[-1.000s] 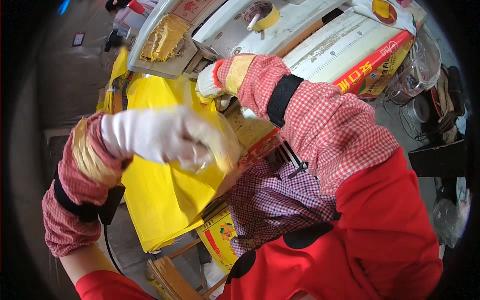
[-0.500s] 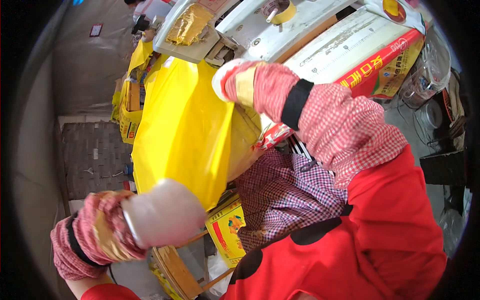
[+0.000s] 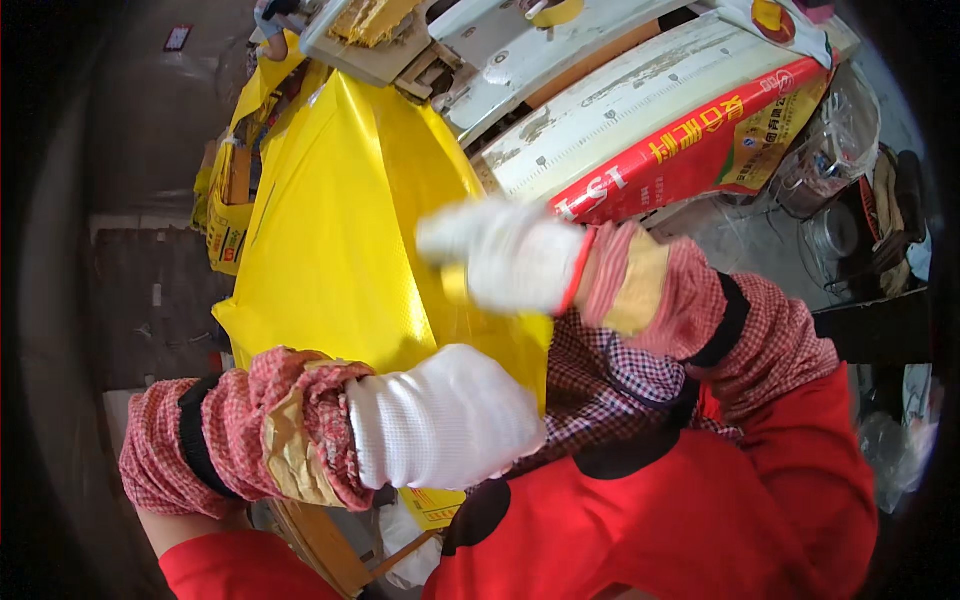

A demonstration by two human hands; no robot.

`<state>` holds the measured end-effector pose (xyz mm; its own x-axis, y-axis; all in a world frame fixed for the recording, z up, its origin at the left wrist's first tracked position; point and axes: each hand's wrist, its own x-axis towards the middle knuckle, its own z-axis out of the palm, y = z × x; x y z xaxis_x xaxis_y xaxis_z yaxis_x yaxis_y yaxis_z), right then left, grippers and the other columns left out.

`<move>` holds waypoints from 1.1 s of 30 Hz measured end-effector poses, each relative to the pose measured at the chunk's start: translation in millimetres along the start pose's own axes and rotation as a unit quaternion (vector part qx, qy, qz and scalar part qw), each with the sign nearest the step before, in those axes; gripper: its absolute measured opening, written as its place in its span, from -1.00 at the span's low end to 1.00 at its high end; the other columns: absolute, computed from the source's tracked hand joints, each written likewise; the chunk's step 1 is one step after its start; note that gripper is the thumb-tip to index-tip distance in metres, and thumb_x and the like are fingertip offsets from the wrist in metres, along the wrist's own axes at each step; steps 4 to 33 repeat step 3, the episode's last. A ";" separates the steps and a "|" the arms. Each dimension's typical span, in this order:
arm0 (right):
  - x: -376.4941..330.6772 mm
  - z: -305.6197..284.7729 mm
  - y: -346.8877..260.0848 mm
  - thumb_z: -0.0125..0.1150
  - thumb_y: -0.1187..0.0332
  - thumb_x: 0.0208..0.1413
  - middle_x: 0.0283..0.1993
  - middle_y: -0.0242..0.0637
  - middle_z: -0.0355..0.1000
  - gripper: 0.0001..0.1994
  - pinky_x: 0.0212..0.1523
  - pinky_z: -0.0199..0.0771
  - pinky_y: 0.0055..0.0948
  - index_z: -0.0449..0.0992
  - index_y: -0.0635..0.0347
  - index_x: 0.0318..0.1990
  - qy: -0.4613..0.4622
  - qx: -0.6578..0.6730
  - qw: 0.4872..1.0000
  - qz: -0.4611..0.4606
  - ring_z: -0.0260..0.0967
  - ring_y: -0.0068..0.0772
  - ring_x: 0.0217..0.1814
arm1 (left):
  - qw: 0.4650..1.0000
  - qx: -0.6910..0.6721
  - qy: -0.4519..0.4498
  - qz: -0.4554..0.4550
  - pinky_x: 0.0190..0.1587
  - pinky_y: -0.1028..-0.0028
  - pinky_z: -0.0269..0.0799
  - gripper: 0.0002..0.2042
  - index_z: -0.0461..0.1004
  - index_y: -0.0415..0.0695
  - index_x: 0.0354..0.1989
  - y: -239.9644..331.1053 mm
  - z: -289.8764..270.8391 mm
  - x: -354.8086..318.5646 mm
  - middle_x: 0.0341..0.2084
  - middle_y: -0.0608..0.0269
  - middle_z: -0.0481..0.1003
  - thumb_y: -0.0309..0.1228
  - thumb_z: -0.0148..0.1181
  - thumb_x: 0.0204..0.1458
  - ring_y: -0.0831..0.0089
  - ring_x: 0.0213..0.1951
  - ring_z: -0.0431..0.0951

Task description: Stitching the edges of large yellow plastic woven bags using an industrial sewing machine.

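A yellow bag (image 3: 340, 230) is seen draped from the machine (image 3: 520, 50) at the top down toward the person's lap. The left hand (image 3: 445, 420), in a white glove, is curled loosely against the bag's lower edge; whether the bag is gripped cannot be told. The right hand (image 3: 500, 255), also gloved and blurred, is held over the bag's right edge, its fingers bent, its grip unclear. A red-and-white sack (image 3: 690, 120) lies just right of the bag.
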<state>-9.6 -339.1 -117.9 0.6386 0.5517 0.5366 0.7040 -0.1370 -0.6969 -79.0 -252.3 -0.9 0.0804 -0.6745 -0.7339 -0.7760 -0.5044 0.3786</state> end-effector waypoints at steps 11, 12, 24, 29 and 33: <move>27.2 -24.1 13.9 0.21 0.19 -0.15 0.00 -0.01 0.31 -0.51 0.11 0.22 -0.38 0.33 0.11 -0.01 0.026 -0.036 0.963 0.266 0.26 -0.12 0.07 | 0.998 0.052 0.001 -0.028 -0.42 0.36 0.43 -0.80 0.39 -0.09 -0.51 5.5 8.1 -0.4 -0.55 0.22 0.41 -0.29 0.23 -0.27 0.24 -0.44 0.49; 27.2 -24.1 13.9 0.21 0.19 -0.15 0.00 -0.01 0.31 -0.51 0.11 0.22 -0.38 0.33 0.11 -0.01 0.026 -0.036 0.963 0.266 0.26 -0.12 0.07 | 0.998 0.052 0.001 -0.028 -0.42 0.36 0.43 -0.80 0.39 -0.09 -0.51 5.5 8.1 -0.4 -0.55 0.22 0.41 -0.29 0.23 -0.27 0.24 -0.44 0.49; 27.2 -24.1 13.9 0.21 0.19 -0.15 0.00 -0.01 0.31 -0.51 0.11 0.22 -0.38 0.33 0.11 -0.01 0.026 -0.036 0.963 0.266 0.26 -0.12 0.07 | 0.998 0.052 0.001 -0.028 -0.42 0.36 0.43 -0.80 0.39 -0.09 -0.51 5.5 8.1 -0.4 -0.55 0.22 0.41 -0.29 0.23 -0.27 0.24 -0.44 0.49; 27.2 -24.1 13.9 0.21 0.19 -0.15 0.00 -0.01 0.31 -0.51 0.11 0.22 -0.38 0.33 0.11 -0.01 0.026 -0.036 0.963 0.266 0.26 -0.12 0.07 | 0.998 0.052 0.001 -0.028 -0.42 0.36 0.43 -0.80 0.39 -0.09 -0.51 5.5 8.1 -0.4 -0.55 0.22 0.41 -0.29 0.23 -0.27 0.24 -0.44 0.49; 27.2 -24.1 13.9 0.21 0.19 -0.15 0.00 -0.01 0.31 -0.51 0.11 0.22 -0.38 0.33 0.11 -0.01 0.026 -0.036 0.963 0.266 0.26 -0.12 0.07 | 0.998 0.052 0.001 -0.028 -0.42 0.36 0.43 -0.80 0.39 -0.09 -0.51 5.5 8.1 -0.4 -0.55 0.22 0.41 -0.29 0.23 -0.27 0.24 -0.44 0.49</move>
